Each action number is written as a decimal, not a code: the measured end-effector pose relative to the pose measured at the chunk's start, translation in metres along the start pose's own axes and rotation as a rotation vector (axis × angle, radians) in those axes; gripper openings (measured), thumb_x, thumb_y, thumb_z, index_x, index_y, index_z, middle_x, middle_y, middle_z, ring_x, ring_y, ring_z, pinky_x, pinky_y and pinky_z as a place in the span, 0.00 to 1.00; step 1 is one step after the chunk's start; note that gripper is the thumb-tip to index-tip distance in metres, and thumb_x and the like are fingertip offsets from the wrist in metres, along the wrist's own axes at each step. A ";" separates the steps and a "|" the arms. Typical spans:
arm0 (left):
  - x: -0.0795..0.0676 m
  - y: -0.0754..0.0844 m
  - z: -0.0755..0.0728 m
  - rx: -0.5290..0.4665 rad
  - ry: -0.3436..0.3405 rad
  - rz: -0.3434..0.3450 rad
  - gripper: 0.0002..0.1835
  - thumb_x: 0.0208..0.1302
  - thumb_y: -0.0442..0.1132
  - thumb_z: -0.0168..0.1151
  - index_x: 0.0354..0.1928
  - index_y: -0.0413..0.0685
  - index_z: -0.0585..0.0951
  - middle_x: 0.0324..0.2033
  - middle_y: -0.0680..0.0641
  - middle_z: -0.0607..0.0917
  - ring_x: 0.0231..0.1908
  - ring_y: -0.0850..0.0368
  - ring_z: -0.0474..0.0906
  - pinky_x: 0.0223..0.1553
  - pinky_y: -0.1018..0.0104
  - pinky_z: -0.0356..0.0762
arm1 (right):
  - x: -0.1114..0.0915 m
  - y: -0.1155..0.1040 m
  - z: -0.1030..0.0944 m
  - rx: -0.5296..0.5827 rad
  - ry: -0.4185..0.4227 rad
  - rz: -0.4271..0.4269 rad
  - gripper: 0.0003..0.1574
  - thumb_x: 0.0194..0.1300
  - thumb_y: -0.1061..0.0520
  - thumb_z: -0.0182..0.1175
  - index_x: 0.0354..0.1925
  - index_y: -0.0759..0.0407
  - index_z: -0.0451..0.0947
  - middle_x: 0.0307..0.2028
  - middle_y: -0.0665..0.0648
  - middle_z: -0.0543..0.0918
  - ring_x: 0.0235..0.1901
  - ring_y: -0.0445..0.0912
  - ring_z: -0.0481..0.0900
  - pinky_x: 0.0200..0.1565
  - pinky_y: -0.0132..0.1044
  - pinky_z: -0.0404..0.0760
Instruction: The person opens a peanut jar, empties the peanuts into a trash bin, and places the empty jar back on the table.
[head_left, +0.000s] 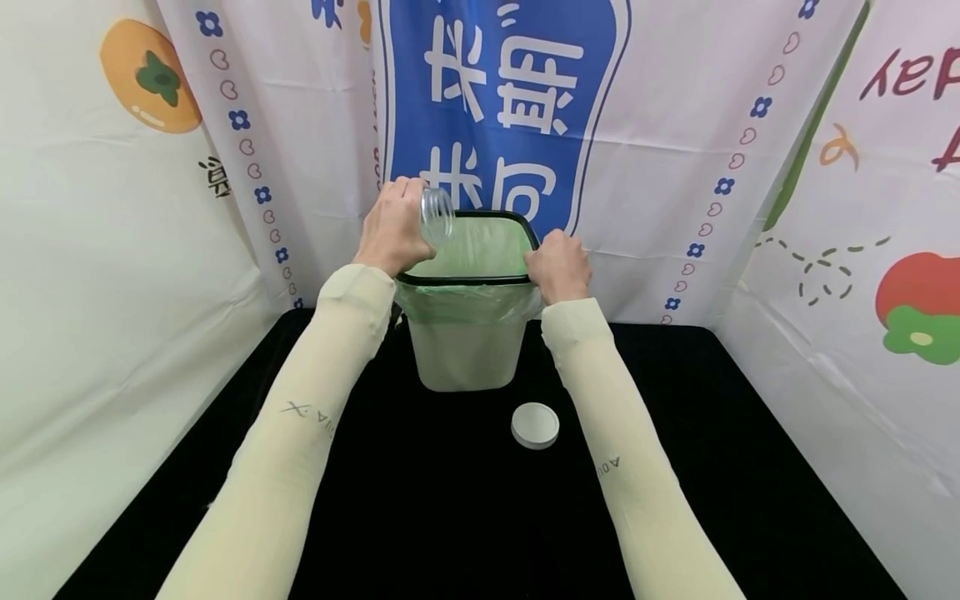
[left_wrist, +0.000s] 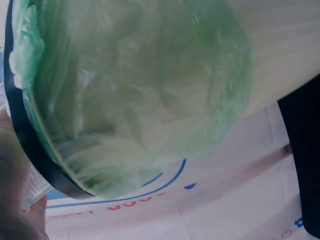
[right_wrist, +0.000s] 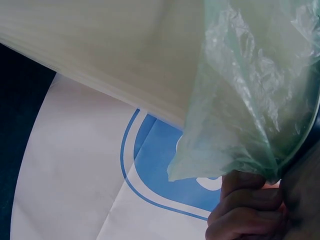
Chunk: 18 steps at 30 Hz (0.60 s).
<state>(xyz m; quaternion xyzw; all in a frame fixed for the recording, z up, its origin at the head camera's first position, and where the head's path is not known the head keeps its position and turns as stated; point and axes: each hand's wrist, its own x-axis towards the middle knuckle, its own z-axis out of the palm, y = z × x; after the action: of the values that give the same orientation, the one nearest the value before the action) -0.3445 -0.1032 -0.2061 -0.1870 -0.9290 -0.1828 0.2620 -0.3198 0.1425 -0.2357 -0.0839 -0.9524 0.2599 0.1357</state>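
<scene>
My left hand (head_left: 395, 225) grips a clear jar (head_left: 437, 215), tipped sideways with its mouth over the left part of the trash can (head_left: 468, 354). A thin green bag (head_left: 480, 246) lines the can and folds down outside beneath its black rim (head_left: 468, 281). With curled fingers (right_wrist: 245, 215), my right hand (head_left: 558, 267) holds the rim at its right side. In the left wrist view, the jar (left_wrist: 37, 187) shows only partly behind the rim and my left hand (left_wrist: 15, 185). I cannot make out any contents in the jar.
A round white lid (head_left: 535, 426) lies on the black tabletop (head_left: 450, 500), in front of the can and near my right forearm. Printed cloth (head_left: 652, 100) hangs close behind the can. Pale cloth walls (head_left: 97, 250) stand at both sides.
</scene>
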 end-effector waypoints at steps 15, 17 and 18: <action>0.001 0.006 0.001 -0.181 0.079 -0.101 0.51 0.39 0.36 0.83 0.70 0.39 0.71 0.63 0.37 0.79 0.64 0.40 0.73 0.69 0.45 0.76 | 0.001 0.001 0.000 0.014 -0.016 0.000 0.20 0.76 0.52 0.55 0.25 0.53 0.67 0.33 0.61 0.80 0.33 0.55 0.78 0.26 0.44 0.73; 0.001 0.005 0.002 -0.201 0.089 -0.111 0.50 0.39 0.36 0.83 0.69 0.39 0.72 0.62 0.37 0.80 0.63 0.40 0.74 0.69 0.45 0.75 | 0.002 0.001 0.001 0.014 -0.012 -0.002 0.19 0.76 0.51 0.55 0.26 0.53 0.68 0.34 0.62 0.81 0.33 0.55 0.78 0.27 0.45 0.74; 0.001 0.004 0.002 -0.210 0.093 -0.114 0.50 0.38 0.36 0.83 0.69 0.39 0.72 0.61 0.37 0.80 0.63 0.40 0.74 0.69 0.45 0.75 | 0.002 0.001 0.001 0.015 -0.008 -0.004 0.19 0.76 0.51 0.55 0.26 0.53 0.68 0.34 0.62 0.81 0.33 0.55 0.78 0.27 0.45 0.74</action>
<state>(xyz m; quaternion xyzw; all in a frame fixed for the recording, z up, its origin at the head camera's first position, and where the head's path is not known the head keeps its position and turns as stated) -0.3445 -0.0984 -0.2064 -0.1517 -0.9006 -0.3022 0.2730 -0.3214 0.1436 -0.2367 -0.0798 -0.9511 0.2669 0.1331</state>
